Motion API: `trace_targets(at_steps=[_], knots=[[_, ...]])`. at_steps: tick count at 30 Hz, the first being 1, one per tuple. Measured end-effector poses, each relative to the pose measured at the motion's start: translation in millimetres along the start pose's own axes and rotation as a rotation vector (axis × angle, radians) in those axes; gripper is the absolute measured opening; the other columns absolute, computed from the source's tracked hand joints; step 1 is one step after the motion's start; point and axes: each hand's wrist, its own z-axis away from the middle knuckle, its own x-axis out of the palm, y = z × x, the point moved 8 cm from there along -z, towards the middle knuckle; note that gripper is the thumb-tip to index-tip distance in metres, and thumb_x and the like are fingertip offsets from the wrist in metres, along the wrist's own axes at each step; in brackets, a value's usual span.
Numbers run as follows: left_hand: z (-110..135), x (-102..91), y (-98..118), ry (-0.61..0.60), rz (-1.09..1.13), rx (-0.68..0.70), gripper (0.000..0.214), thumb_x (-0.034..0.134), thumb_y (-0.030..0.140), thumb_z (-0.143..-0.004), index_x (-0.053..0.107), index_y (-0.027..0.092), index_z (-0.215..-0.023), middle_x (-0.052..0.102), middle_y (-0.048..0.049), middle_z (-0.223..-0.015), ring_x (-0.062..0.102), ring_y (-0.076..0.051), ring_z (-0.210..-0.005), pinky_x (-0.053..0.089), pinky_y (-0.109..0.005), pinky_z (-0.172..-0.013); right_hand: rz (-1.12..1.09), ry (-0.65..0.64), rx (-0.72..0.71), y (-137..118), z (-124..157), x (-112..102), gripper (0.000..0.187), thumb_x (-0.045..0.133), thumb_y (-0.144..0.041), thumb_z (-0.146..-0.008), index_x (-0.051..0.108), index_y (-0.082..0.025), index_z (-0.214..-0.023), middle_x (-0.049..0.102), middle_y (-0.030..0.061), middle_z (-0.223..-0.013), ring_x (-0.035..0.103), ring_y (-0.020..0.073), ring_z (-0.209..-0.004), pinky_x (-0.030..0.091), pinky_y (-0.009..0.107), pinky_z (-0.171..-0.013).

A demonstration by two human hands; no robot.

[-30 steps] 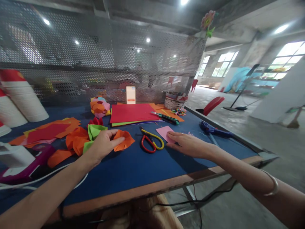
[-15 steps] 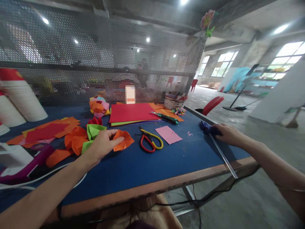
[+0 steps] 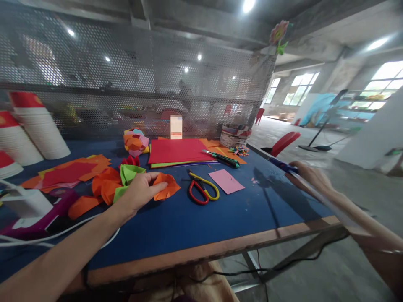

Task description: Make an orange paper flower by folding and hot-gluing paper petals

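Between the thumb and fingers of my left hand (image 3: 138, 193) is a folded piece of orange paper (image 3: 169, 187), held just above the table. A green folded paper (image 3: 130, 173) and orange folded papers (image 3: 105, 184) lie beside that hand. On the right, my right hand (image 3: 311, 176) is wrapped round a blue glue gun (image 3: 283, 165), raised off the table with its nozzle pointing away to the left. A long clear glue stick (image 3: 327, 203) sticks out of its back along my forearm. Scissors (image 3: 203, 188) with red and yellow handles and a pink paper square (image 3: 227, 181) lie between my hands.
Coloured sheets (image 3: 179, 151) are stacked at the back, with a utility knife (image 3: 225, 159) on them. A paper ball (image 3: 135, 141) and a woven basket (image 3: 235, 135) stand nearby. Stacked paper cups (image 3: 39, 130) and a purple power strip (image 3: 59, 209) with white cables occupy the left.
My right hand has lifted the glue gun off the table, and its glue stick has swung to the right along my forearm. My left hand still holds the orange paper. The view has shifted slightly.
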Motion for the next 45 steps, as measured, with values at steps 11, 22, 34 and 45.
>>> trace_targets(at_steps=[11, 22, 34, 45], knots=[[-11.6, 5.9, -3.5, -0.018, 0.092, -0.044, 0.031, 0.079, 0.036, -0.055, 0.071, 0.014, -0.076, 0.069, -0.0013, -0.064, 0.061, -0.014, -0.053, 0.05, -0.025, -0.05, -1.148, -0.255, -0.048, -171.4, 28.1, -50.4, 0.044, 0.071, -0.057, -0.072, 0.062, -0.017, -0.085, 0.05, -0.0018, -0.06, 0.041, 0.01, -0.051, 0.032, 0.024, -0.045], [-12.7, 0.6, -3.6, -0.013, 0.095, -0.037, 0.034, 0.077, 0.033, -0.057, 0.072, 0.012, -0.084, 0.071, -0.0037, -0.071, 0.064, -0.015, -0.058, 0.054, -0.027, -0.054, -1.352, -0.684, -0.174, -235.3, 77.0, -60.9, 0.035, 0.076, -0.048, -0.073, 0.067, -0.015, -0.081, 0.053, -0.0014, -0.061, 0.04, 0.0062, -0.049, 0.028, 0.02, -0.041], [-26.7, 6.5, -3.7, 0.048, 0.059, -0.072, 0.014, 0.068, 0.018, -0.062, 0.07, 0.012, -0.075, 0.068, -0.0003, -0.061, 0.06, -0.013, -0.049, 0.053, -0.025, -0.045, -0.979, -0.095, -0.544, -273.9, 42.0, -35.0, 0.023, 0.067, -0.041, -0.082, 0.07, -0.019, -0.087, 0.072, 0.0053, -0.085, 0.063, 0.0181, -0.073, 0.049, 0.03, -0.068], [-23.0, 9.7, -6.0, 0.035, 0.004, -0.076, 0.017, 0.069, 0.02, -0.062, 0.073, 0.013, -0.076, 0.07, -0.0014, -0.062, 0.063, -0.015, -0.053, 0.052, -0.023, -0.046, -0.9, -0.109, -0.664, -281.1, 50.7, -23.5, 0.022, 0.064, -0.035, -0.085, 0.058, -0.018, -0.073, 0.059, -0.0001, -0.072, 0.051, 0.012, -0.062, 0.038, 0.025, -0.059]])
